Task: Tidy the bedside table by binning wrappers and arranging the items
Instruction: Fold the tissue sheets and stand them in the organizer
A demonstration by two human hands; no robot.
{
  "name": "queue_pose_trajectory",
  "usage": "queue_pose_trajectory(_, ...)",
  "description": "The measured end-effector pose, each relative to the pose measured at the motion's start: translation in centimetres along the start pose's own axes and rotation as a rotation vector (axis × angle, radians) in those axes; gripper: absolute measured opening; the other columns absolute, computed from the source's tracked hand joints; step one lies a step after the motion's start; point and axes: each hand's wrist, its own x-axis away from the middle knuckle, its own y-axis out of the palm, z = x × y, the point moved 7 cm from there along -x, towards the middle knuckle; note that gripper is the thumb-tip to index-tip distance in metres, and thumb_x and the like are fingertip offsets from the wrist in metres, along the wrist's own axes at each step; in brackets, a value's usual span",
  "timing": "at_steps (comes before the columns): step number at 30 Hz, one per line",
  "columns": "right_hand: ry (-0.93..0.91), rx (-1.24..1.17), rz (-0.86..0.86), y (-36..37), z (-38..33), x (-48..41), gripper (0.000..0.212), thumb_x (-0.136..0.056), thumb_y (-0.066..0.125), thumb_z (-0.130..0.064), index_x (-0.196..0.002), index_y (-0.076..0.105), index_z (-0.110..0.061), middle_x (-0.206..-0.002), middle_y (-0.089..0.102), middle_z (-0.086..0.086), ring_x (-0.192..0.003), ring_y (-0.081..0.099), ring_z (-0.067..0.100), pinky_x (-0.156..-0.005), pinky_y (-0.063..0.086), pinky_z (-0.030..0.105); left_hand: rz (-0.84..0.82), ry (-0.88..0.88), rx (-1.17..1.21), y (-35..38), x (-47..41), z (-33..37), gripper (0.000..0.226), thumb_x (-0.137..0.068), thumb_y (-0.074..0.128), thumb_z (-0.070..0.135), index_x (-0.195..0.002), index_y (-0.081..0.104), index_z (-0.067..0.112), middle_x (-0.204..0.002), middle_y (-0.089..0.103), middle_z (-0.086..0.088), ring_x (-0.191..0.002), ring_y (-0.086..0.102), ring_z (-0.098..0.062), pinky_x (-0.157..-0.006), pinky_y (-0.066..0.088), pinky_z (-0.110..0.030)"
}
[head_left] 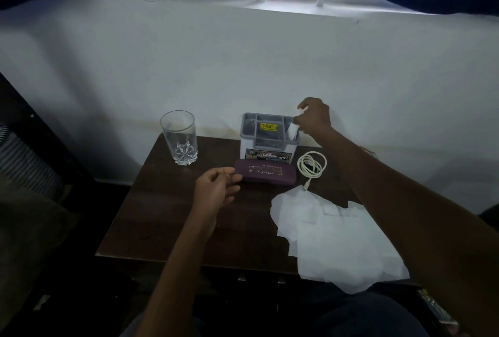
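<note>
Head view, right hand (314, 117): its fingers pinched a white piece (293, 131) at the right compartment of the organiser (266, 144); what the piece was could not be told.
Left hand (216, 190): fingers loosely curled, holding nothing, just beside the purple case (266, 174).
Risk, wrapper (332, 236): it overhung the front right edge of the table (162, 215); the right forearm above it could drag it off.
Risk, glass (179, 138): a left sweep might knock it.
Risk, cable (312, 165): its coil lay near the right edge.
Open room: bare wood at front left.
</note>
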Motion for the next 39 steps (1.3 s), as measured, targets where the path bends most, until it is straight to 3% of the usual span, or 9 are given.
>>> queue_pose_trajectory(6, 0.076, -0.19, -0.031, -0.7, 1.0, 1.9, 0.04, -0.073, 0.074, -0.008, -0.11, 0.058, -0.005, -0.116, 0.06, 0.018, -0.081, 0.058, 0.023, -0.066, 0.056, 0.036, -0.018, -0.004, -0.035, 0.4, 0.1, -0.1, 0.021, -0.097, 0.04, 0.012, -0.102, 0.059, 0.017, -0.092, 0.069, 0.004, -0.083, 0.063, -0.011, -0.071, 0.047, -0.025)
queue_pose_trajectory(9, 0.085, -0.301, 0.052, -3.3, 1.7, 5.0, 0.024, -0.076, 0.071, -0.017, -0.098, 0.064, -0.011, -0.098, 0.064, 0.007, -0.086, 0.058, 0.017, -0.082, 0.052, 0.039, -0.026, 0.005, -0.058, 0.8, 0.4, -0.1, 0.021, -0.097, 0.04, 0.011, -0.103, 0.059, 0.016, -0.092, 0.068, 0.003, -0.081, 0.063, -0.011, -0.07, 0.047, -0.025)
queue_pose_trajectory(13, 0.194, -0.411, 0.026, -6.6, 5.8, 10.9, 0.01, -0.081, 0.063, -0.006, -0.073, 0.062, -0.012, -0.068, 0.056, 0.002, -0.06, 0.048, 0.013, -0.059, 0.04, 0.024, -0.053, 0.003, -0.119, 1.8, 0.7, -0.3, 0.02, -0.096, 0.041, 0.011, -0.103, 0.059, 0.015, -0.094, 0.067, 0.001, -0.082, 0.062, -0.012, -0.07, 0.046, -0.026)
queue_pose_trajectory(17, 0.132, -0.093, -0.232, -5.8, 9.3, 13.8, 0.025, -0.081, 0.061, 0.002, -0.063, 0.062, -0.015, -0.066, 0.06, 0.008, -0.058, 0.053, 0.016, -0.055, 0.04, 0.019, -0.109, 0.003, -0.227, 3.7, 1.4, -0.7, 0.018, -0.096, 0.043, 0.012, -0.103, 0.059, 0.014, -0.098, 0.067, -0.001, -0.083, 0.061, -0.014, -0.07, 0.046, -0.025)
queue_pose_trajectory(21, 0.004, 0.372, -0.477, -2.5, 12.5, 15.0, 0.013, -0.073, 0.071, -0.008, -0.085, 0.072, -0.012, -0.09, 0.064, 0.0, -0.094, 0.058, 0.016, -0.089, 0.036, 0.029, -0.207, 0.016, -0.395, 6.5, 2.1, -1.8, 0.018, -0.095, 0.047, 0.01, -0.107, 0.06, 0.01, -0.101, 0.066, -0.004, -0.077, 0.059, -0.011, -0.064, 0.045, -0.021)
queue_pose_trajectory(27, -0.033, 0.43, -0.412, -2.3, 14.9, 15.1, 0.025, -0.072, 0.07, -0.018, -0.072, 0.052, -0.035, -0.097, 0.054, 0.0, -0.106, 0.05, 0.029, -0.081, 0.025, 0.028, -0.428, 0.076, -0.669, 10.6, 3.1, -4.2, 0.018, -0.091, 0.052, 0.006, -0.106, 0.063, 0.008, -0.102, 0.065, -0.011, -0.077, 0.06, -0.016, -0.068, 0.051, -0.024)
queue_pose_trajectory(30, -0.122, 0.466, -0.421, -1.6, 13.9, 15.2, 0.026, -0.074, 0.068, -0.018, -0.065, 0.05, -0.035, -0.091, 0.052, -0.005, -0.105, 0.049, 0.028, -0.082, 0.03, 0.029, -0.42, 0.09, -0.721, 11.3, 3.1, -4.3, 0.019, -0.092, 0.051, 0.008, -0.107, 0.063, 0.01, -0.104, 0.067, -0.01, -0.07, 0.059, -0.01, -0.049, 0.042, -0.01)
queue_pose_trajectory(36, -0.077, 0.082, -0.451, -3.3, 11.6, 15.1, 0.019, -0.066, 0.073, -0.014, -0.059, 0.063, -0.028, -0.075, 0.064, -0.013, -0.093, 0.06, 0.019, -0.097, 0.04, 0.048, -0.326, 0.105, -0.561, 11.2, 2.7, -3.2, 0.017, -0.096, 0.046, 0.012, -0.103, 0.062, 0.012, -0.099, 0.065, -0.003, -0.077, 0.058, -0.011, -0.061, 0.045, -0.02)
queue_pose_trajectory(39, -0.049, -0.204, -0.537, -4.4, 9.2, 16.2, 0.009, -0.071, 0.074, -0.002, -0.078, 0.068, -0.002, -0.079, 0.068, 0.007, -0.079, 0.061, 0.015, -0.082, 0.048, 0.031, -0.307, 0.042, -0.386, 10.7, 2.7, -2.8, 0.026, -0.098, 0.043, 0.023, -0.108, 0.064, 0.012, -0.105, 0.068, -0.003, -0.094, 0.062, -0.019, -0.077, 0.046, -0.028)
